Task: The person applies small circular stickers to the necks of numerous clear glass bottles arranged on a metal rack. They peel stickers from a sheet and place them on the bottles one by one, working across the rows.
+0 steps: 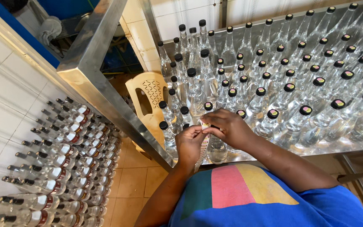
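My left hand (188, 143) and my right hand (227, 126) meet at the near edge of a steel table (106, 98). Together they pinch a narrow strip of small labels (202, 145) that hangs down from my fingers. The strip's top end is pressed by both hands against the neck of a clear glass bottle (216, 149) standing right under them. Its cap is hidden by my fingers. Many clear bottles with black caps (274, 84) crowd the table beyond my hands.
Labelled clear bottles (68, 164) stand in rows on the floor at the left, beside a white tiled wall. A tan plastic chair (150, 101) stands under the table's left end. My blue shirt (253, 197) fills the bottom of the view.
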